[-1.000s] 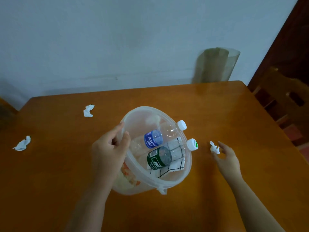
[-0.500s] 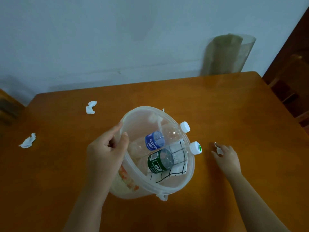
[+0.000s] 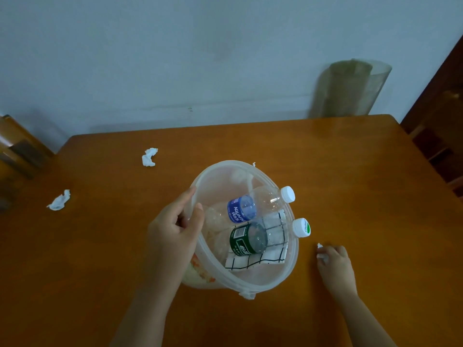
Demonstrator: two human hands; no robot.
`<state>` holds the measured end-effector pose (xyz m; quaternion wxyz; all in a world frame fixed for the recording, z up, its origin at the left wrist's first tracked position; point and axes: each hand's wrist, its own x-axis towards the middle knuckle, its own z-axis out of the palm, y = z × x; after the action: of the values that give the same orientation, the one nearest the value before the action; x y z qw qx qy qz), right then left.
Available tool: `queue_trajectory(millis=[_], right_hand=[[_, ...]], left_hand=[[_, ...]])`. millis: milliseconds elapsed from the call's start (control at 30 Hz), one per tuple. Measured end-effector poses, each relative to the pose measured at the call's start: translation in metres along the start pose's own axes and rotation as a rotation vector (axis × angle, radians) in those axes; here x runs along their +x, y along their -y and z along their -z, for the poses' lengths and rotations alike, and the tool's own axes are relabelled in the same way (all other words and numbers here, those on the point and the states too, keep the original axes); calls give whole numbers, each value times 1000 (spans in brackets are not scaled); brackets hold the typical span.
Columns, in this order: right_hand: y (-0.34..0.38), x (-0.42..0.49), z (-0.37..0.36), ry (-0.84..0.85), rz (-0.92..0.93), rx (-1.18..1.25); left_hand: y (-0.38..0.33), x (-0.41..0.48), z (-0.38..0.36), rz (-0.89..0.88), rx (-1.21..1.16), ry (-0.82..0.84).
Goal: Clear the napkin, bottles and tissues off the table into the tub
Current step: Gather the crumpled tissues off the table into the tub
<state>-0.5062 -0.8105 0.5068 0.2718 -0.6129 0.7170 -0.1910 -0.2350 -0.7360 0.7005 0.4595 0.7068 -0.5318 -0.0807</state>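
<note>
A translucent plastic tub (image 3: 270, 280) stands mid-table. My left hand (image 3: 172, 231) grips its left rim. Inside lie a blue-labelled bottle (image 3: 253, 206), a green-labelled bottle (image 3: 253, 240) and a white napkin with a black grid (image 3: 260, 257). Both bottle caps stick out over the right rim. Right of the tub, my right hand (image 3: 334, 265) is closed around a small crumpled tissue (image 3: 322, 254), low over the table. Two more crumpled tissues lie on the table: one (image 3: 149, 157) behind the tub to the left, another (image 3: 59, 200) near the left edge.
The orange-brown wooden table (image 3: 350, 176) is pushed against a pale wall. A rolled translucent mat (image 3: 348, 88) leans on the wall at the back right. Wooden chairs stand at the left (image 3: 17, 149) and right (image 3: 441, 146) edges.
My right hand has closed over the small tissue and drawn it nearer to me, beside the tub. The left hand keeps its hold on the rim. My view has tipped slightly.
</note>
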Motion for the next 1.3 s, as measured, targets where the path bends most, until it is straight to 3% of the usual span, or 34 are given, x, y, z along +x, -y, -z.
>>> queue_trajectory(millis=[300,600,900,1133,1300], right_hand=[[43,-70,6,-30,-33,234],[138,-139,35,-221,208,400],[257,-213,7,-54,525,385],[317,-242,-41,114,602,321],[327,-246,-52,143,682,270]], left_hand=[[35,-29,43,237,-61,-5],[79,-59,90,371,-149,-62],[116,-68,176,296,-149,-56],[138,-68,228,248,-112,-82],[147,-59,239,217,-87,-109]])
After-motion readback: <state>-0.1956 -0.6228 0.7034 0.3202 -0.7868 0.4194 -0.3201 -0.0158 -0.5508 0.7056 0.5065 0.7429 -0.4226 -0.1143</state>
